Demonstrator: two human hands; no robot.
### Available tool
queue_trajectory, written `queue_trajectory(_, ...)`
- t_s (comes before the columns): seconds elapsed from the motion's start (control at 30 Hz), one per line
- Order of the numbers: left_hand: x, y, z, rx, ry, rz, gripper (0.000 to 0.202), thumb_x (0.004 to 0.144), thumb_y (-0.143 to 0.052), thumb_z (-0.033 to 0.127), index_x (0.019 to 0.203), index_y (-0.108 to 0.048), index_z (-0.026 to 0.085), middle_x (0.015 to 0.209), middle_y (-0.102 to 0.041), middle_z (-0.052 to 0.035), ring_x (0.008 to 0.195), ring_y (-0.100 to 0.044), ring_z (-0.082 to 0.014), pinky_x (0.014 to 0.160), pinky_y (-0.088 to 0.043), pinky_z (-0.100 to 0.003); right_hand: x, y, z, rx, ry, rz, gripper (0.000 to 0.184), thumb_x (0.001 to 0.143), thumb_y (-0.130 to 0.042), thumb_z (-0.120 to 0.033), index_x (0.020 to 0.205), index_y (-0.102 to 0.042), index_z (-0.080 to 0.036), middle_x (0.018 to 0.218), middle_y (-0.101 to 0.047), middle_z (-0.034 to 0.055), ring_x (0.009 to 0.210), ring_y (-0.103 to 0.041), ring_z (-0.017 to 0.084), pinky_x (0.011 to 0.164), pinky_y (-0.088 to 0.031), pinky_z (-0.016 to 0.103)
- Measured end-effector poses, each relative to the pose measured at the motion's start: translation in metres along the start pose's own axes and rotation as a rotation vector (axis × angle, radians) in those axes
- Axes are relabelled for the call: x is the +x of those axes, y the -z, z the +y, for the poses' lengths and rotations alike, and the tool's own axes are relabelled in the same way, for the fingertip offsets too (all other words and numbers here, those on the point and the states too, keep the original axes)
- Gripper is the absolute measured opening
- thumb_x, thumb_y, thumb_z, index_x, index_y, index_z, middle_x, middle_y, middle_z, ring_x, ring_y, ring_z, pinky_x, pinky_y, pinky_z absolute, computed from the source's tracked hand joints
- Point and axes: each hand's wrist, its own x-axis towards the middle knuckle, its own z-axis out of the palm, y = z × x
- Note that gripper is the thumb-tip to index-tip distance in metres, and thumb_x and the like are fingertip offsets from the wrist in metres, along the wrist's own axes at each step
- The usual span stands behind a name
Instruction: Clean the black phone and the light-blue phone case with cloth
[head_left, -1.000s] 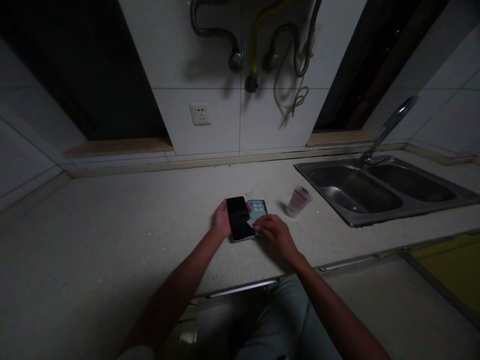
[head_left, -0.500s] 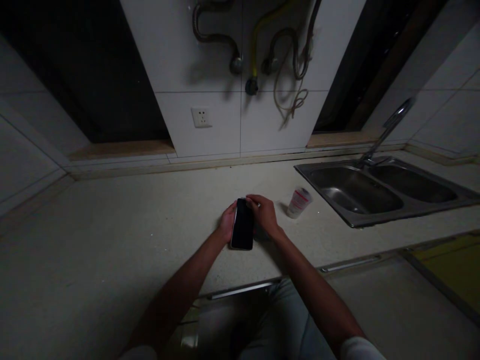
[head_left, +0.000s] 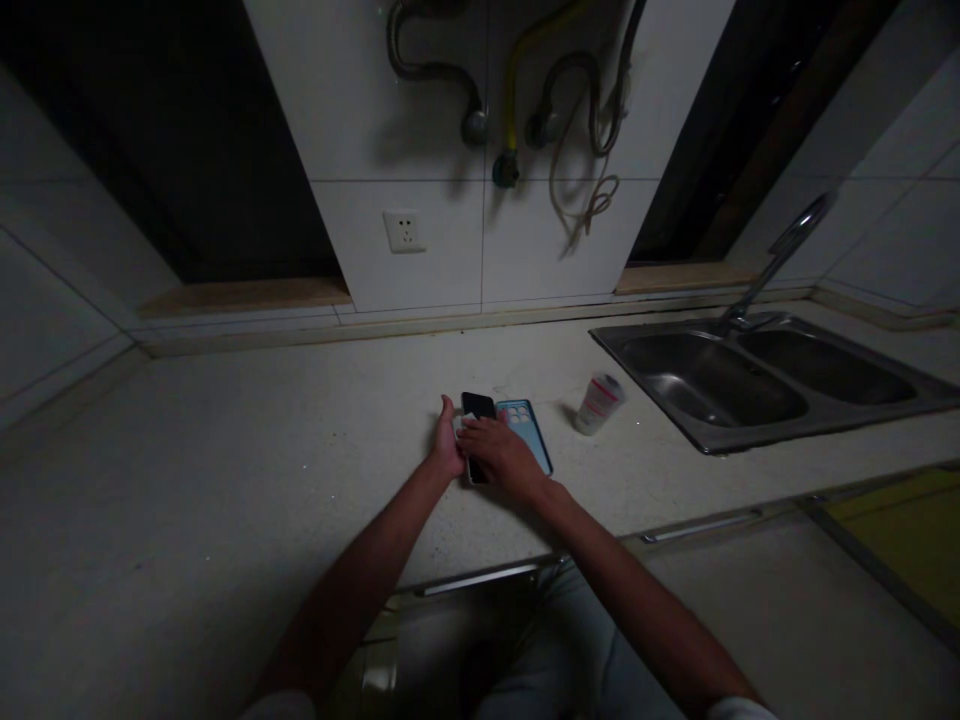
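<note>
A black phone (head_left: 478, 403) lies screen up, its middle covered by my right hand (head_left: 504, 452). That hand presses a small white wipe (head_left: 469, 417) against the glass with its fingers. My left hand (head_left: 448, 445) supports the phone from its left side, thumb sticking up and away; its other fingers are largely hidden behind the phone and the right hand. Just right of the phone, partly under my right wrist, a blue phone case (head_left: 529, 428) rests on the counter with its camera cutouts at the far end.
On the pale counter (head_left: 247, 450), a clear plastic cup (head_left: 598, 405) with red print stands right of the case. Farther right is a steel double sink (head_left: 697, 440) with a faucet (head_left: 780, 245). A wall socket (head_left: 403, 232) and hoses (head_left: 510, 110) are on the tiled wall behind.
My right hand has moved from the phone's top edge down across its screen. The phone has shifted slightly and the blue case now shows beside it. My left thumb has come off the phone's edge.
</note>
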Motion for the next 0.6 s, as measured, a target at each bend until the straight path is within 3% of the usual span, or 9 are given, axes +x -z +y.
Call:
queue_trajectory(0.17,0.002,0.008,0.005,0.000,-0.017,-0.053,0.077,0.093,-0.023,0.069,0.104,-0.067,0.006,0.088,-0.071,-0.0189,0.078,-0.070,-0.0293,0.076,-0.055,-0.047,-0.031,0.011,-0.023,0.028,0.129,-0.008,0.036,0.088,-0.054,-0.009,0.122,-0.063,-0.016,0.125,-0.066,0.0100,0.128,-0.054,0.024,0.109,-0.042,0.046)
queue_trajectory(0.27,0.002,0.009,0.004,0.021,-0.087,-0.063,0.071,0.094,-0.026,0.064,0.104,-0.066,0.007,0.094,-0.071,-0.0198,0.082,-0.070,-0.0312,0.077,-0.054,-0.050,-0.045,0.021,-0.033,0.120,0.126,-0.012,0.032,0.093,-0.050,-0.011,0.121,-0.063,-0.016,0.125,-0.066,0.0091,0.127,-0.055,0.019,0.106,-0.046,0.039)
queue_trajectory(0.47,0.001,0.004,-0.004,-0.020,-0.148,-0.066,0.069,0.095,-0.026,0.058,0.131,-0.054,0.006,0.119,-0.065,-0.0224,0.108,-0.064,-0.0343,0.089,-0.050,-0.050,-0.062,0.024,-0.022,0.022,-0.094,0.175,0.028,0.095,-0.050,-0.014,0.118,-0.065,-0.020,0.119,-0.069,0.0093,0.115,-0.063,0.021,0.093,-0.053,0.039)
queue_trajectory(0.6,0.003,0.005,-0.005,0.008,-0.089,-0.051,0.072,0.096,-0.025,0.058,0.135,-0.052,0.003,0.116,-0.067,-0.0208,0.103,-0.066,-0.0313,0.087,-0.051,-0.045,-0.056,0.021,-0.007,0.009,-0.258,0.277,0.028,0.095,-0.054,-0.020,0.119,-0.067,-0.023,0.123,-0.067,0.0105,0.114,-0.062,0.021,0.096,-0.052,0.041)
